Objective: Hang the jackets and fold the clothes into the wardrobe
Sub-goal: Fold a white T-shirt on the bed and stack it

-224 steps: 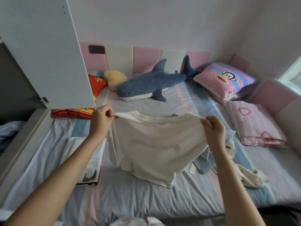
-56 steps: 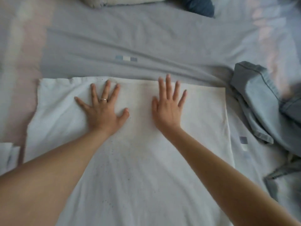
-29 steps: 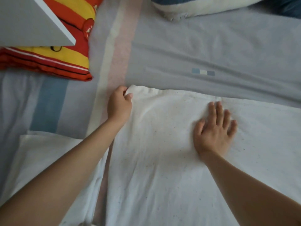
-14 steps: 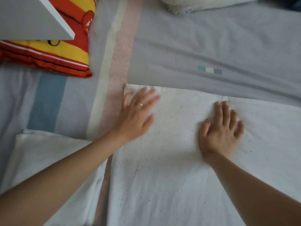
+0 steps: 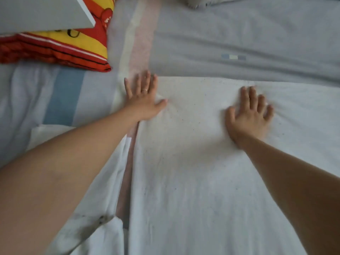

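Observation:
A white garment (image 5: pixel 193 162) lies spread flat on the bed, its far edge straight across the middle of the view. My left hand (image 5: pixel 144 100) lies flat with straight fingers on its far left corner, fingertips reaching onto the sheet. My right hand (image 5: pixel 248 115) presses flat on the cloth further right, fingers spread. A second white folded piece (image 5: pixel 103 181) lies to the left, partly under my left forearm.
The striped grey, pink and blue bed sheet (image 5: pixel 239 34) stretches beyond the garment. A red and yellow cushion (image 5: pixel 64 45) sits at far left under the corner of the open white wardrobe door (image 5: pixel 42 13). A plush toy's pale edge (image 5: pixel 202 1) shows at the top.
My left hand slid leftward over the garment's far left corner, fingers staying straight. The right hand stayed flat on the cloth. A second ago the left hand was pinching that corner.

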`<action>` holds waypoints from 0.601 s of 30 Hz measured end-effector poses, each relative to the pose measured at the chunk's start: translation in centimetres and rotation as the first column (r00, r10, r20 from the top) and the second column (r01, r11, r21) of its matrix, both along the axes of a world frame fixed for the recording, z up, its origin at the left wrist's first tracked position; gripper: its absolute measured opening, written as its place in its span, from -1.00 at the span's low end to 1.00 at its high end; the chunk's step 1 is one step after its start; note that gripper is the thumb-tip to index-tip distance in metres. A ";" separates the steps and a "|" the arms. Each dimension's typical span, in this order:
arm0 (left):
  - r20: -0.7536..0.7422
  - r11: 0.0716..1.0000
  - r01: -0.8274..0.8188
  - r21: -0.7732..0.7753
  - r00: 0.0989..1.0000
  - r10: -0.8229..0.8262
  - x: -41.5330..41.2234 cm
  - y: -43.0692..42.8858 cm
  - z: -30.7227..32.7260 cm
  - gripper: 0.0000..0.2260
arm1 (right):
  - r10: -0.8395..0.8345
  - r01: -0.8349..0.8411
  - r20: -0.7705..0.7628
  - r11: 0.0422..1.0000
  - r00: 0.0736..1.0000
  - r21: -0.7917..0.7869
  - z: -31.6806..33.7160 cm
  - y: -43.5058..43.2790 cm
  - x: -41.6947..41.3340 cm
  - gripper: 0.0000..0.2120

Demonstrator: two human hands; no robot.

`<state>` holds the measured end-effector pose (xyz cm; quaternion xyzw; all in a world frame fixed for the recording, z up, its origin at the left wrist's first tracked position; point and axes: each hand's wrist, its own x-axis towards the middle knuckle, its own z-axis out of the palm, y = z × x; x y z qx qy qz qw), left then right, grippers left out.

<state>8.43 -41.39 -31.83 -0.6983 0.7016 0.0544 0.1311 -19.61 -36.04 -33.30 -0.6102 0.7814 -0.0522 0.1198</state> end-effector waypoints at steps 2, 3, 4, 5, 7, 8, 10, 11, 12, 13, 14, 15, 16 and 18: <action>0.035 0.997 -0.068 -0.042 0.997 0.069 -2.8 3.6 1.7 -0.27 | 0.065 -0.065 0.011 0.994 0.998 0.085 0.2 1.2 -0.9 -0.34; 0.004 0.992 -0.053 -0.112 0.999 0.053 -4.4 5.5 2.0 -0.30 | 0.104 -0.108 0.038 0.987 0.994 0.117 0.2 0.9 -1.0 -0.35; -0.065 0.986 -0.005 -0.168 0.998 -0.006 -6.3 9.2 2.3 -0.33 | 0.129 -0.137 0.063 0.981 0.990 0.137 0.7 2.2 -1.5 -0.36; -0.128 0.974 0.091 -0.205 0.985 -0.119 -7.8 12.5 2.3 -0.35 | 0.165 -0.175 0.091 0.977 0.982 0.117 1.0 3.2 -1.6 -0.39; -0.180 0.928 0.296 -0.227 0.924 -0.338 -10.2 21.0 1.7 -0.36 | 0.211 -0.216 0.073 0.975 0.975 0.061 1.6 8.6 -3.2 -0.43; -0.176 0.911 0.356 -0.206 0.903 -0.392 -10.4 24.6 1.3 -0.36 | 0.224 -0.227 0.052 0.973 0.973 0.048 1.8 11.7 -4.5 -0.43; -0.115 0.917 0.368 -0.156 0.915 -0.387 -9.1 30.9 -0.3 -0.35 | 0.158 -0.157 -0.021 0.986 0.987 0.062 1.9 18.8 -9.4 -0.41; -0.070 0.927 0.349 -0.136 0.930 -0.360 -7.8 32.6 -0.8 -0.36 | 0.069 -0.065 -0.057 0.996 0.996 0.068 1.9 21.5 -12.1 -0.40; -0.062 0.939 0.319 -0.131 0.942 -0.329 -7.6 34.8 -1.3 -0.37 | -0.039 0.047 -0.101 0.995 0.994 0.084 2.4 24.8 -15.7 -0.37; -0.036 0.949 0.293 -0.116 0.954 -0.299 -6.8 35.2 -1.3 -0.37 | -0.117 0.132 -0.128 0.985 0.985 0.111 2.6 26.2 -18.2 -0.36; -0.039 0.958 0.274 -0.081 0.960 -0.278 -6.7 35.8 -1.1 -0.37 | -0.181 0.204 -0.147 0.966 0.972 0.158 3.0 28.1 -20.9 -0.34; -0.044 0.965 0.252 -0.067 0.966 -0.255 -6.9 35.6 -1.0 -0.37 | -0.223 0.252 -0.156 0.947 0.962 0.202 3.3 28.9 -22.5 -0.32; -0.073 0.976 0.213 -0.047 0.974 -0.216 -7.8 35.6 -0.7 -0.37 | -0.258 0.293 -0.173 0.931 0.950 0.219 4.1 30.1 -23.6 -0.31; -0.189 1.000 0.025 -0.002 0.982 -0.025 -9.5 35.1 -0.1 -0.33 | -0.274 0.303 -0.175 0.939 0.946 0.164 4.3 31.2 -22.5 -0.31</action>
